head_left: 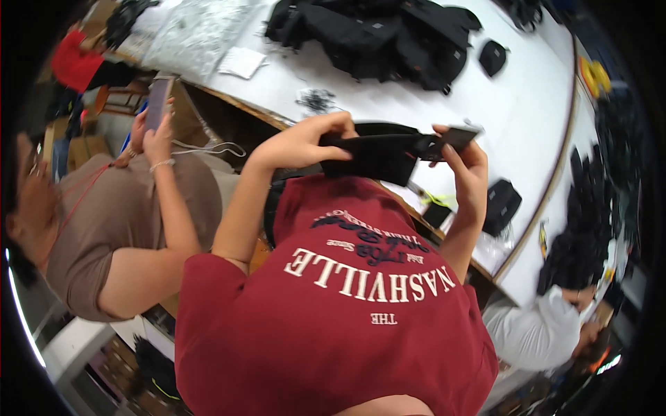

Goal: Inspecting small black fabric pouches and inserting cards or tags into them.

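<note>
In front of my chest, above the white table's near edge, is a black fabric pouch (378,158) with its top gap facing up. My left hand (309,142) is closed round the pouch's left end, thumb on the near side and fingers over the top. At the pouch's right end, my right hand (466,163) pinches a small flat dark-grey piece (460,136) between thumb and fingers. Whether that piece is joined to the pouch I cannot tell.
A heap of black bags (381,41) covers the far table (527,104). Single black pouches (492,58) lie rightward, dark scraps (316,100) nearer. Clear plastic bags (198,38) sit far left. A person holding a phone (159,102) is close at left; a white-sleeved person (534,329) is right.
</note>
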`<state>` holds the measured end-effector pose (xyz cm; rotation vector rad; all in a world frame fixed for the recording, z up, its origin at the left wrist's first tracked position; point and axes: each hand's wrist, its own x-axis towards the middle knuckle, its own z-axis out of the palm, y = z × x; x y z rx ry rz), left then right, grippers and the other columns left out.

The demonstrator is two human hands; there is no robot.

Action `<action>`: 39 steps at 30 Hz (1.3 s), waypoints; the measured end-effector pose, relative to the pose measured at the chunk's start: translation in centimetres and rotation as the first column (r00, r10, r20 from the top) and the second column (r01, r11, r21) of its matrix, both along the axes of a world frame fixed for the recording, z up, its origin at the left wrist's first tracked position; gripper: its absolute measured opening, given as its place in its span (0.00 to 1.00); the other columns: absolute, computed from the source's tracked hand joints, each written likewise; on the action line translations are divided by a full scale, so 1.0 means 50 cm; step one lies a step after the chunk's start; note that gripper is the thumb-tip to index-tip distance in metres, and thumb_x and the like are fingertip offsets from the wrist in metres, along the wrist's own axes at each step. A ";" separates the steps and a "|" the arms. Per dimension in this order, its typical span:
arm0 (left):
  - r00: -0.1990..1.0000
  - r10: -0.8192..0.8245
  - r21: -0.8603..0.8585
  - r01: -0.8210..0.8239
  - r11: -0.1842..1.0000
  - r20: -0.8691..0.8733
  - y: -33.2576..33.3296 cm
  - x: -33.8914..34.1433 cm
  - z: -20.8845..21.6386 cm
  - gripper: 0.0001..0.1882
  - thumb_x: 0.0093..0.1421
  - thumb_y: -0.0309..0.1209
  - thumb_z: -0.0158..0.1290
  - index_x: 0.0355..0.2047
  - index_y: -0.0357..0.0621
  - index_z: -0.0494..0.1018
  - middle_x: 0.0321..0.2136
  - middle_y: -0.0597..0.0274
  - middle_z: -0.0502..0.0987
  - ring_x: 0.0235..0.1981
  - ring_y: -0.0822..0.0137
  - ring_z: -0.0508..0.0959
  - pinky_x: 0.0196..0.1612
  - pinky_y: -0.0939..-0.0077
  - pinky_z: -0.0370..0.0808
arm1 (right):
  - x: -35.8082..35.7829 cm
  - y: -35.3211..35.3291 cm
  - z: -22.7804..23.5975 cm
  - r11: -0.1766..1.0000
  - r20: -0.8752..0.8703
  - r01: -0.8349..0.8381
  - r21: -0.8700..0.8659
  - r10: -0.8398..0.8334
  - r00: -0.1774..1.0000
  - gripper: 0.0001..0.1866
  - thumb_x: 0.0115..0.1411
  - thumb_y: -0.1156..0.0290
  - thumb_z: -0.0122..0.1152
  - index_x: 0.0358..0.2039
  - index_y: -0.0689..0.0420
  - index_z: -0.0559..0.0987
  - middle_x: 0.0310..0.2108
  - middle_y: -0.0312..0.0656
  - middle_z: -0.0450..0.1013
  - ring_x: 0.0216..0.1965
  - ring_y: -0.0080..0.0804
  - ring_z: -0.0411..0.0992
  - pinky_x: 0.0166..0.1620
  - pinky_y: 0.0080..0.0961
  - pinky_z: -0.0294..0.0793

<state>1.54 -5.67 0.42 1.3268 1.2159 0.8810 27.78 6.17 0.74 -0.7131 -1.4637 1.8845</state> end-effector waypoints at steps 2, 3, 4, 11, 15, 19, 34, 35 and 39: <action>0.979 0.053 0.081 -0.037 0.996 -0.196 -0.003 0.021 0.009 0.14 0.50 0.25 0.56 0.33 0.39 0.62 0.26 0.59 0.70 0.31 0.69 0.71 0.39 0.76 0.68 | 0.020 -0.007 0.009 0.997 -0.004 0.059 -0.058 -0.059 0.998 0.15 0.56 0.74 0.57 0.44 0.67 0.73 0.31 0.45 0.75 0.30 0.29 0.75 0.32 0.24 0.77; 0.951 0.027 -0.033 -0.039 0.999 -0.307 0.000 0.031 0.017 0.14 0.51 0.27 0.57 0.34 0.38 0.63 0.25 0.59 0.72 0.29 0.68 0.71 0.38 0.76 0.68 | 0.037 -0.008 0.012 0.997 -0.015 0.055 -0.059 -0.056 0.998 0.20 0.55 0.74 0.58 0.48 0.66 0.69 0.29 0.45 0.75 0.28 0.29 0.75 0.28 0.22 0.77; 0.964 0.029 -0.057 -0.045 0.997 -0.264 0.002 0.045 0.018 0.14 0.52 0.29 0.57 0.33 0.37 0.65 0.25 0.59 0.73 0.29 0.68 0.72 0.39 0.76 0.68 | 0.046 -0.015 0.022 0.994 -0.026 0.092 -0.056 -0.093 0.995 0.23 0.55 0.73 0.58 0.51 0.65 0.67 0.28 0.44 0.75 0.27 0.28 0.75 0.27 0.20 0.76; 0.958 0.167 -0.192 -0.213 0.958 -0.233 0.005 0.076 -0.004 0.14 0.52 0.33 0.58 0.31 0.34 0.71 0.23 0.59 0.75 0.28 0.73 0.73 0.36 0.78 0.69 | 0.135 -0.018 0.002 0.961 -0.107 0.276 -0.025 -0.277 0.955 0.30 0.55 0.65 0.58 0.56 0.61 0.63 0.23 0.45 0.74 0.19 0.24 0.72 0.20 0.15 0.67; 0.939 0.125 -0.191 -0.193 0.962 -0.321 0.009 0.074 -0.012 0.14 0.52 0.34 0.58 0.28 0.33 0.71 0.20 0.61 0.73 0.24 0.76 0.70 0.32 0.79 0.68 | 0.138 -0.019 -0.027 0.991 -0.417 0.117 -0.059 -0.131 0.900 0.29 0.58 0.57 0.54 0.54 0.65 0.65 0.33 0.54 0.74 0.32 0.36 0.75 0.38 0.27 0.71; 0.941 0.166 -0.061 -0.192 0.979 -0.294 0.002 0.097 -0.006 0.13 0.51 0.33 0.59 0.27 0.34 0.72 0.18 0.64 0.72 0.22 0.78 0.68 0.28 0.81 0.66 | 0.115 -0.006 -0.040 0.889 -0.488 0.349 -0.296 -0.455 0.745 0.22 0.62 0.55 0.50 0.46 0.61 0.73 0.25 0.38 0.72 0.23 0.23 0.64 0.33 0.19 0.64; 0.950 0.196 0.019 -0.197 0.980 -0.242 0.013 0.158 0.011 0.07 0.50 0.26 0.58 0.27 0.36 0.72 0.19 0.63 0.76 0.23 0.78 0.72 0.30 0.84 0.67 | -0.033 0.031 -0.114 0.614 -0.053 0.479 -0.628 -0.648 0.760 0.16 0.60 0.55 0.53 0.23 0.52 0.66 0.11 0.29 0.53 0.14 0.18 0.52 0.20 0.18 0.52; 0.953 0.203 0.034 -0.201 0.979 -0.224 0.013 0.153 0.004 0.07 0.50 0.26 0.58 0.26 0.36 0.72 0.19 0.64 0.75 0.23 0.78 0.72 0.31 0.84 0.66 | -0.033 0.033 -0.111 0.606 -0.054 0.483 -0.632 -0.656 0.753 0.16 0.60 0.55 0.53 0.23 0.52 0.66 0.11 0.29 0.53 0.14 0.18 0.52 0.20 0.18 0.52; 0.979 0.178 -0.091 -0.187 0.978 -0.096 0.015 0.132 -0.017 0.07 0.52 0.26 0.57 0.28 0.36 0.72 0.21 0.68 0.74 0.25 0.80 0.70 0.32 0.86 0.66 | -0.026 0.037 -0.095 0.684 -0.104 0.497 -0.533 -0.637 0.764 0.17 0.60 0.55 0.53 0.20 0.51 0.65 0.11 0.28 0.52 0.14 0.16 0.50 0.19 0.19 0.50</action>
